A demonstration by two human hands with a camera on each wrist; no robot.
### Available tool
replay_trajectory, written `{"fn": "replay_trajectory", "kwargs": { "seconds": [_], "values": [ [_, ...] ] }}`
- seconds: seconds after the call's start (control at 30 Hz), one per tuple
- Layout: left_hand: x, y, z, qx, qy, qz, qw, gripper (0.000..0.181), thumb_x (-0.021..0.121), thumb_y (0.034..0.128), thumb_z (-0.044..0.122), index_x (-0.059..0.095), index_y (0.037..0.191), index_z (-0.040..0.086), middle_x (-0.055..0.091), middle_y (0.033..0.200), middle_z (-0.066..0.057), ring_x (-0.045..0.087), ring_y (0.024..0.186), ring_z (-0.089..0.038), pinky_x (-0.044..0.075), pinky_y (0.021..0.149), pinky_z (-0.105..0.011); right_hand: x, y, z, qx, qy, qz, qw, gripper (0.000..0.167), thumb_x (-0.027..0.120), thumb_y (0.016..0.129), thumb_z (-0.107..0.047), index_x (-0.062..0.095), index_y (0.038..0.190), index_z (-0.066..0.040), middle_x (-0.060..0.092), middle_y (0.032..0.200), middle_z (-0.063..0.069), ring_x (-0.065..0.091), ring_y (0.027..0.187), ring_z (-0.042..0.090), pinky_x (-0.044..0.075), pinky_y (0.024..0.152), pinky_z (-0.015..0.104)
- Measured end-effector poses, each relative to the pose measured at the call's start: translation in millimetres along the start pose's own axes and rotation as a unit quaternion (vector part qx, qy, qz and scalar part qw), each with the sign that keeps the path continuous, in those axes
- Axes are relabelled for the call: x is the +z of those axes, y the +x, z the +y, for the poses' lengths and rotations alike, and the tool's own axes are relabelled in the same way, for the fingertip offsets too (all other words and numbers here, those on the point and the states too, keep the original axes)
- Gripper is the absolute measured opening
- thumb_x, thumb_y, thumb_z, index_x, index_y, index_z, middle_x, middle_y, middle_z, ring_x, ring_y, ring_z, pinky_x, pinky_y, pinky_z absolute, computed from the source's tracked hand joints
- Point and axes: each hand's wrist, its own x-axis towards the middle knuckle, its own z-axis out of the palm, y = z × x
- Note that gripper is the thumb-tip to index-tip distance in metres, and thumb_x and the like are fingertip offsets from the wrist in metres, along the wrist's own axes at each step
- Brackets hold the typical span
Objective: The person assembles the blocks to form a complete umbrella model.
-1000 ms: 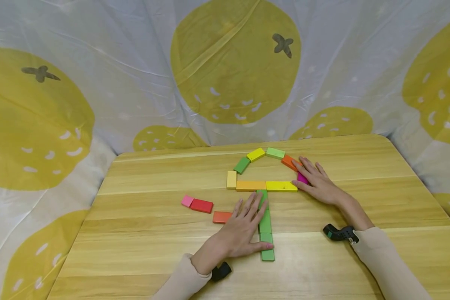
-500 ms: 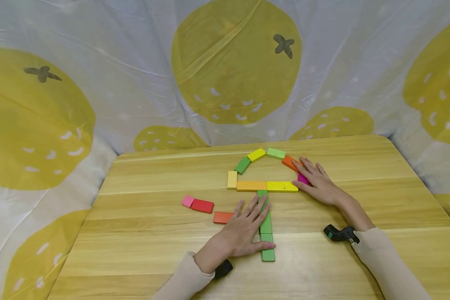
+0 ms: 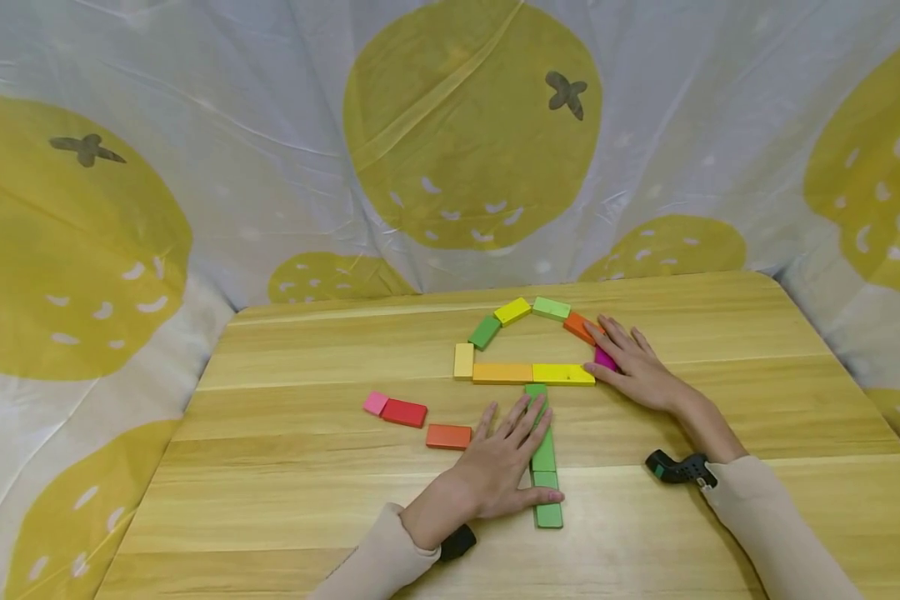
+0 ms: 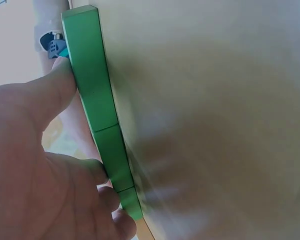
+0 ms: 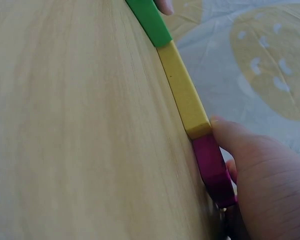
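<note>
In the head view, my left hand (image 3: 495, 471) lies flat with spread fingers over a column of green blocks (image 3: 543, 456). Its thumb reaches across the nearest block. The left wrist view shows these green blocks (image 4: 90, 70) end to end, touched by thumb and fingertips. My right hand (image 3: 641, 371) rests with extended fingers at the right side of an arch of blocks, partly covering a magenta block (image 3: 604, 358) and an orange-red block (image 3: 576, 327). Its thumb touches the end of a yellow block (image 3: 558, 374), which meets the magenta block (image 5: 212, 162) in the right wrist view.
An orange block (image 3: 502, 372) continues the straight row left, beside an upright cream block (image 3: 463, 361). Dark green (image 3: 484, 332), yellow (image 3: 512, 312) and light green blocks (image 3: 551, 308) curve above. Left lie pink (image 3: 376, 403), red (image 3: 404, 412) and red-orange blocks (image 3: 447, 436).
My left hand has slid right with the green column, whose top now stands further right under the yellow block. More of the red-orange block shows. The right hand has stayed in place.
</note>
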Motion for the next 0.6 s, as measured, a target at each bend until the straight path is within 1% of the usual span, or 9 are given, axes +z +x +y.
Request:
{"fn": "replay_trajectory", "kwargs": {
  "seconds": [0.43,0.6],
  "values": [
    [-1.7,3.3,-2.5,-0.004,0.008,-0.006,0.9999,0.099,0.043,0.0988,0.074,0.003,0.168,0.016,-0.007,0.177,-0.001,-0.002,0.164,-0.022,0.008,0.131,-0.059,2.9,1.6,1.3,0.006,0.003,-0.004,1.0,0.075,0.053,0.107,-0.042,0.016,0.168,-0.017,0.004,0.174,0.021,0.002,0.161,0.046,-0.006,0.127,0.064],
    [-1.5,5.7,-2.9,-0.001,0.017,0.003,0.9998,0.099,0.042,0.0988,0.074,0.003,0.168,0.016,-0.007,0.177,-0.001,-0.002,0.164,-0.022,0.009,0.131,-0.058,2.0,1.0,3.4,0.007,0.003,0.0,1.0,0.074,0.052,0.108,-0.041,0.016,0.168,-0.018,0.004,0.174,0.021,0.001,0.161,0.045,-0.007,0.128,0.063]
  ]
}}
